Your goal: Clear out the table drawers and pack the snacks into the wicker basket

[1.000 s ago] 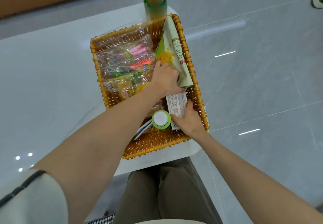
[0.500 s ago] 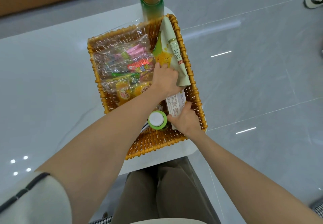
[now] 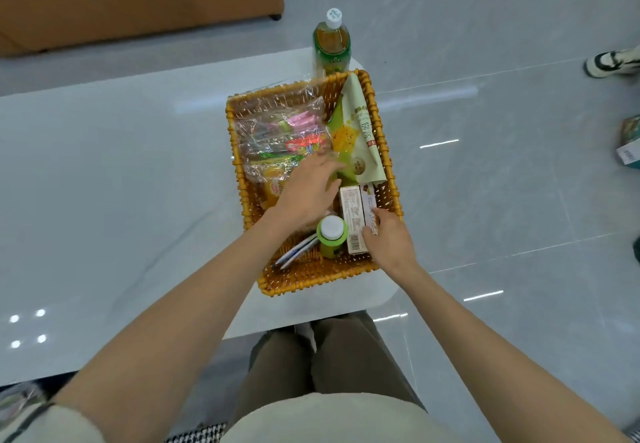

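Table (image 3: 104, 165): bears the wicker basket (image 3: 311, 283) at its right end.
Tall bottle (image 3: 331, 49): on the table, just behind the basket's far right corner.
Basket, far left: bag of snacks (image 3: 277, 138).
Basket, far right: pouch (image 3: 356, 138), leaning on the right wall.
Basket, near right: box (image 3: 355, 210); small bottle (image 3: 331, 231) just left of it.
Left hand (image 3: 308, 193): over the basket's middle, fingertips at the pouch.
Right hand (image 3: 389, 242): holding the box's near end.

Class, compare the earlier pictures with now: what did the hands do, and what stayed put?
The left hand has drawn back from the green packet toward the clear bag, fingers spread, uncovering more of the white box. The right hand still holds that box. The basket and small bottle stayed put.
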